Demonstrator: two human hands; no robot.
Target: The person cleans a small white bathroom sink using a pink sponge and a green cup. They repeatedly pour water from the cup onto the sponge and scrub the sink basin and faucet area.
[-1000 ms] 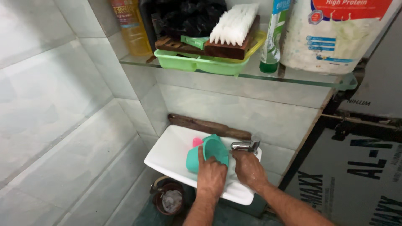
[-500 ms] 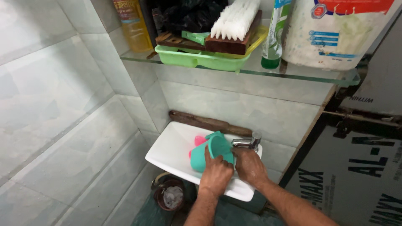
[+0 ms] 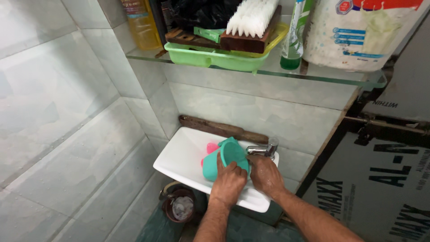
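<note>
Left grip (image 3: pixel 229 183) clasping teal mug (image 3: pixel 224 160), tilted over sink (image 3: pixel 179 161)

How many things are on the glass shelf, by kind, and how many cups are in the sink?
Bottles: 2, yellow and green
Trays: 1
Brushes: 1
Buckets: 1
Black bags: 1
Cups: 2, teal and pink
Total: 8

Two bare forearms, no sleeves, right hand (image 3: pixel 265 175) seemingly wet
</note>
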